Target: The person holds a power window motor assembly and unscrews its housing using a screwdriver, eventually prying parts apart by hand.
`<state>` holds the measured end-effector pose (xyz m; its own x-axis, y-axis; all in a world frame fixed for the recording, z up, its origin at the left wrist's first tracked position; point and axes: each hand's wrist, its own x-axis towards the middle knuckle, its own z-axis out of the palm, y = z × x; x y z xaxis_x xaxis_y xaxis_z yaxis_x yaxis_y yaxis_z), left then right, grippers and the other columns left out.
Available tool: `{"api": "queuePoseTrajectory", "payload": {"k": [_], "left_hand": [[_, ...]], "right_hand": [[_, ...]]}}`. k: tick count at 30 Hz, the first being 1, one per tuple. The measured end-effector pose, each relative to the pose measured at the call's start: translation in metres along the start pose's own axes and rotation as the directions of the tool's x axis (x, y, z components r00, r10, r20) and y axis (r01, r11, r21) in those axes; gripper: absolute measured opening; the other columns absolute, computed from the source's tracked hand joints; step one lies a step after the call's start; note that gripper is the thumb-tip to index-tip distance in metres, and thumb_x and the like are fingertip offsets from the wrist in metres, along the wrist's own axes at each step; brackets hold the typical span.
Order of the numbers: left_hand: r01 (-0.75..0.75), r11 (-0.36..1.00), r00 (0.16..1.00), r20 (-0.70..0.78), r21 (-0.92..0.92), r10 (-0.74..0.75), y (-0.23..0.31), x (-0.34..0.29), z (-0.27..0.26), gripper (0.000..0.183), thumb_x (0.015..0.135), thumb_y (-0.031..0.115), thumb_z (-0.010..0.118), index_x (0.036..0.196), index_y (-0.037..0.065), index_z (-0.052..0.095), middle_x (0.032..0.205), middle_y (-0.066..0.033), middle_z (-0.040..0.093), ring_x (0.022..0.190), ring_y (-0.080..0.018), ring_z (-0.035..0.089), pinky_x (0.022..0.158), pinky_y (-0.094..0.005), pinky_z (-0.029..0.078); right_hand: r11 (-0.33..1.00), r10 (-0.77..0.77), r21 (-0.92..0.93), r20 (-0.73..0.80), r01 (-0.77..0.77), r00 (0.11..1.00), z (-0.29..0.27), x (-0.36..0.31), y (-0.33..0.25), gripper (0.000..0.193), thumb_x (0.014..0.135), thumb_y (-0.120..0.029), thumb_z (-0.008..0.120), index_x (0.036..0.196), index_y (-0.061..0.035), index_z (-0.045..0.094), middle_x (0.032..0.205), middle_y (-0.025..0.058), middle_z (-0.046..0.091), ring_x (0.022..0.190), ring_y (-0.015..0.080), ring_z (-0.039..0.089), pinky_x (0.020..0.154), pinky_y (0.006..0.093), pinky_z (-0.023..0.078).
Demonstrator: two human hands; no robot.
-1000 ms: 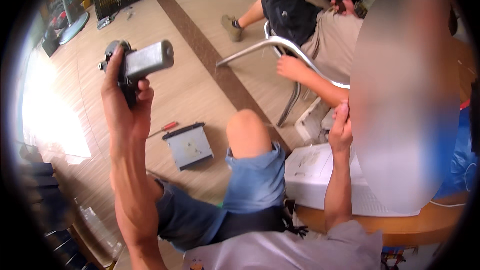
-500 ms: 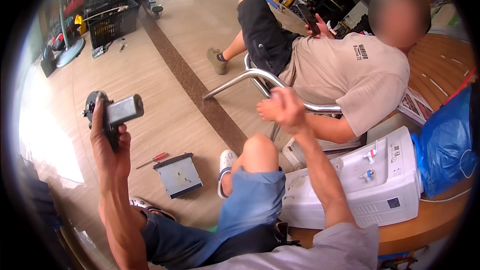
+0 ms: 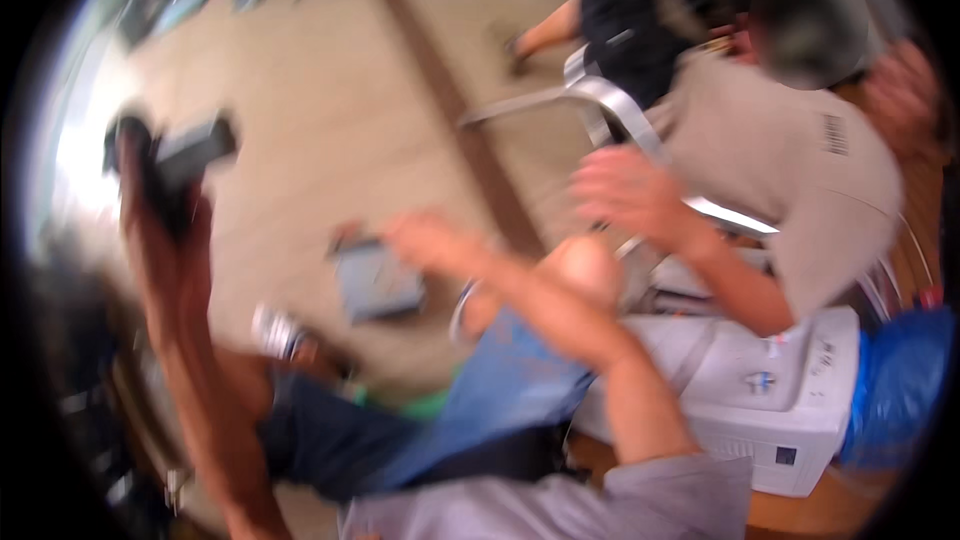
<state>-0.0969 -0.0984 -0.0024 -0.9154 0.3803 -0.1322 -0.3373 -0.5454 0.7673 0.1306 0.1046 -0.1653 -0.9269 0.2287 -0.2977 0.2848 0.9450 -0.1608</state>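
My left hand (image 3: 165,245), raised at the left, is wrapped round a black-and-silver device (image 3: 196,152). The device has a short metallic cylinder on one side and a dark rounded part at the other; its exact kind is blurred. My right hand (image 3: 432,242) hangs in front of my knees, its fingers smeared by motion. Behind it in the picture, on the floor, lies a flat grey metal box (image 3: 378,282). I cannot make out anything in the right hand.
A seated person in a beige shirt (image 3: 760,145) leans at the right, one hand (image 3: 630,190) out near a chrome chair frame (image 3: 610,100). A white water dispenser (image 3: 700,360) lies beside my right arm, next to a blue plastic bag (image 3: 905,380). Dark clutter stands far left.
The view has shifted and blurred. My right hand has swung left and down, away from the person's hand. The person's other hand has risen beside the head. My left hand keeps the device.
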Motion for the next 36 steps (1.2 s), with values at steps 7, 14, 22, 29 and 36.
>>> {"api": "queuePoseTrajectory", "payload": {"k": [7,14,22,29,36], "left_hand": [[-0.105,0.994,0.985,0.141,0.010,0.102,0.016,-0.034,0.023,0.025,0.103,0.031,0.055,0.107,0.007,0.060,0.080,-0.0026,0.065,0.055,-0.0085,0.059,0.042,-0.0170,0.047],[0.017,0.997,1.000,0.002,0.078,-0.017,0.006,-0.032,0.037,0.027,0.100,0.033,0.060,0.104,0.006,0.060,0.081,-0.0034,0.063,0.054,-0.0080,0.057,0.041,-0.0173,0.046],[-0.139,0.939,0.949,-0.229,0.314,0.217,-0.001,-0.021,0.031,0.029,0.094,0.035,0.067,0.103,0.008,0.062,0.081,-0.0009,0.063,0.065,-0.0055,0.061,0.040,-0.0165,0.041],[-0.110,0.986,0.991,0.088,0.127,0.099,0.019,-0.027,0.047,0.026,0.100,0.031,0.060,0.111,0.007,0.061,0.088,-0.0005,0.062,0.058,-0.0061,0.054,0.044,-0.0158,0.043],[-0.084,0.995,0.994,0.074,0.048,0.080,0.011,-0.026,0.031,0.028,0.098,0.034,0.063,0.108,0.008,0.061,0.084,-0.0018,0.061,0.058,-0.0088,0.054,0.046,-0.0193,0.044]], "right_hand": [[0.989,-0.086,0.131,0.144,0.067,0.986,-0.044,0.018,0.014,0.024,0.087,-0.011,0.051,0.105,-0.0035,0.065,0.095,0.0226,0.069,0.093,0.0404,0.066,0.080,0.0470,0.052],[0.835,0.155,0.490,0.228,-0.251,0.961,-0.126,-0.033,0.164,0.019,0.092,-0.014,0.051,0.105,-0.0040,0.061,0.082,0.0105,0.064,0.069,0.0233,0.062,0.063,0.0345,0.050],[0.944,-0.005,0.326,0.189,-0.058,0.982,-0.181,-0.034,0.114,0.018,0.092,-0.015,0.051,0.102,-0.0036,0.060,0.086,0.0159,0.066,0.076,0.0311,0.063,0.068,0.0421,0.051],[0.950,-0.310,0.134,0.266,0.283,0.913,-0.077,0.062,-0.029,0.017,0.092,-0.015,0.050,0.099,-0.0032,0.060,0.089,0.0207,0.067,0.082,0.0380,0.065,0.073,0.0487,0.052],[0.975,-0.211,0.063,-0.017,0.212,0.977,0.118,0.062,-0.037,0.014,0.092,-0.019,0.056,0.095,-0.0055,0.059,0.090,0.0163,0.066,0.087,0.0376,0.067,0.074,0.0494,0.054]]}}
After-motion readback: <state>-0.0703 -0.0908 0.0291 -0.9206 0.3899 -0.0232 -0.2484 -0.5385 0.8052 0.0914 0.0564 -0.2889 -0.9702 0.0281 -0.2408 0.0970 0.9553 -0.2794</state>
